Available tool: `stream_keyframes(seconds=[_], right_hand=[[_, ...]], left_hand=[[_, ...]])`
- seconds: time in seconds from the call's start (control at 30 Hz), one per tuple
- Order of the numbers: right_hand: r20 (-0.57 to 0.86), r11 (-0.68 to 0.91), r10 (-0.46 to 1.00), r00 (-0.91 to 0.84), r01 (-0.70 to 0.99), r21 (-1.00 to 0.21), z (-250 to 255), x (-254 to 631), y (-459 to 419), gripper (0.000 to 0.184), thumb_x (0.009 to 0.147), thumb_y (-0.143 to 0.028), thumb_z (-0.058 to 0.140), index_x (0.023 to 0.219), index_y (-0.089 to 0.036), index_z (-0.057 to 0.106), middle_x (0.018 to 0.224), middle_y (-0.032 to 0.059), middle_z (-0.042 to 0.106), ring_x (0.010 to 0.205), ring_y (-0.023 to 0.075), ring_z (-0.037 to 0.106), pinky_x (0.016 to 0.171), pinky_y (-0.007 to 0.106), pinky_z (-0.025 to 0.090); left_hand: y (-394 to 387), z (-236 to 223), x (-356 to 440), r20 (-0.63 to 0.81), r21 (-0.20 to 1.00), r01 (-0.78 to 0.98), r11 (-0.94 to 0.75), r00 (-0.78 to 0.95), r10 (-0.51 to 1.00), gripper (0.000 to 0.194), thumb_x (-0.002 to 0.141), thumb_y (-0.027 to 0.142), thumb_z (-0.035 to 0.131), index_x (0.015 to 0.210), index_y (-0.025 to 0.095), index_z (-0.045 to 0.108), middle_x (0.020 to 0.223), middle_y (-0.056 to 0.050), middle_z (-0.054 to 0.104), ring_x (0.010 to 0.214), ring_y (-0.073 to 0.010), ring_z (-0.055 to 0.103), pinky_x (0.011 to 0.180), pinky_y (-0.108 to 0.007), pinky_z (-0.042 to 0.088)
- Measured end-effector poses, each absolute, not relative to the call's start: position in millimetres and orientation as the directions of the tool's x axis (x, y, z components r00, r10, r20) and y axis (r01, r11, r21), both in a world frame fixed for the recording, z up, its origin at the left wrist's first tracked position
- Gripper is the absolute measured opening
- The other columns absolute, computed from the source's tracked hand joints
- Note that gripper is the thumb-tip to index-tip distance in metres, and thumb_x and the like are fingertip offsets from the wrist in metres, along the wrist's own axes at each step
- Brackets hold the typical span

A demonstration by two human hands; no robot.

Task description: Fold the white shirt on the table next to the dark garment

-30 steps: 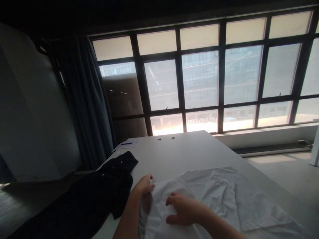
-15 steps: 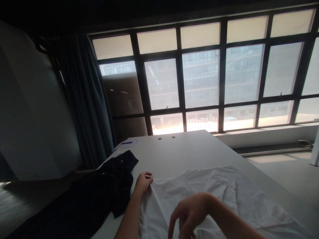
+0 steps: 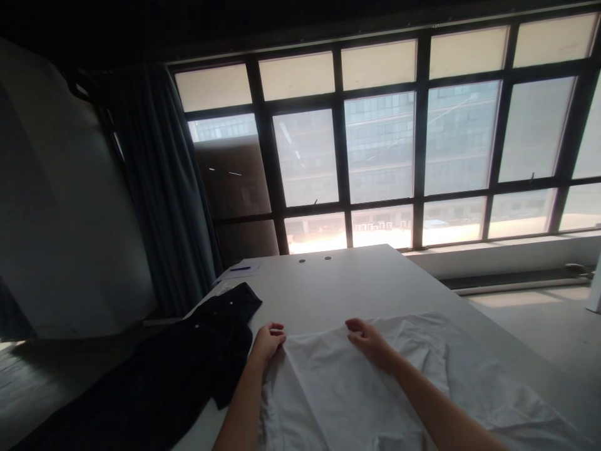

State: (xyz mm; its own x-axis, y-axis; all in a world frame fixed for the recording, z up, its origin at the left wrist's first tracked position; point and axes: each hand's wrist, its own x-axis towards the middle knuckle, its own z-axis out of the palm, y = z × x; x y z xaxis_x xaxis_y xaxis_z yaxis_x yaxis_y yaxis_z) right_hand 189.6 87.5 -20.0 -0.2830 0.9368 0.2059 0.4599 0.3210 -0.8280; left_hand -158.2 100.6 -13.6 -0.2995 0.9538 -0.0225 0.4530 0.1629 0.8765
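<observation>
The left hand (image 3: pixel 267 343) is sitting curled at the 10 o'clock corner of the white garment (image 3: pixel 357 391), fingers bent against the fabric edge; can't tell if it is really pinching the cloth or only touching it. The right hand (image 3: pixel 369 341) is reaching to the garment's 12 o'clock edge, fingertips on the fabric, also not clearly clenched or released, so can't tell. The two hands are well apart, with the cloth edge running between them. The white garment is lying spread and wrinkled on the white table (image 3: pixel 357 275), its near part running out of frame at 6 o'clock. A dark navy garment (image 3: pixel 188 357) is lying at 9 o'clock from the left hand, draped over the table's edge and hanging down, just beside the white garment. A sheet of paper (image 3: pixel 244 270) with a blue pen (image 3: pixel 240 268) on it is lying at the table's far end, around 11 o'clock. A large gridded window (image 3: pixel 380 144) is filling 12 o'clock, with a dark curtain (image 3: pixel 159 188) hanging at 10 o'clock.
</observation>
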Motion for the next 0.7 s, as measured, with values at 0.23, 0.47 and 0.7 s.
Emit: stream_keyframes(seconds=[0.23,0.47,0.7], right_hand=[[0.179,0.345,0.932,-0.316,0.614,-0.71,-34,183,85,0.061,0.093,-0.053,0.049,0.145,-0.023,0.054,0.15,0.0097,0.05,0.144,0.0292,0.035,0.122,0.047,0.019],[0.066,0.387,0.914,-0.401,0.808,-0.444,-30,181,76,0.064,0.098,-0.058,0.038,0.155,-0.03,0.038,0.16,0.0023,0.036,0.151,0.0316,0.018,0.122,0.051,0.007],[0.051,0.37,0.923,-0.382,0.842,-0.392,-28,179,73,0.067,0.097,-0.058,0.038,0.157,-0.029,0.034,0.162,0.0023,0.033,0.152,0.0334,0.014,0.122,0.051,0.007]], left_hand=[[99,-18,-156,0.134,0.789,0.604,0.113,-0.348,0.928,0.014,0.079,0.015,0.068,0.093,0.018,0.066,0.087,-0.004,0.074,0.079,-0.0177,0.071,0.069,-0.024,0.051],[95,-17,-146,0.279,0.661,0.749,0.048,-0.305,0.911,0.008,0.081,0.013,0.065,0.084,0.021,0.065,0.087,-0.003,0.074,0.081,-0.0174,0.069,0.076,-0.024,0.047],[93,-20,-143,0.337,0.607,0.794,0.031,-0.292,0.895,0.009,0.084,0.017,0.059,0.08,0.02,0.066,0.084,-0.003,0.072,0.08,-0.0186,0.068,0.076,-0.026,0.047]])
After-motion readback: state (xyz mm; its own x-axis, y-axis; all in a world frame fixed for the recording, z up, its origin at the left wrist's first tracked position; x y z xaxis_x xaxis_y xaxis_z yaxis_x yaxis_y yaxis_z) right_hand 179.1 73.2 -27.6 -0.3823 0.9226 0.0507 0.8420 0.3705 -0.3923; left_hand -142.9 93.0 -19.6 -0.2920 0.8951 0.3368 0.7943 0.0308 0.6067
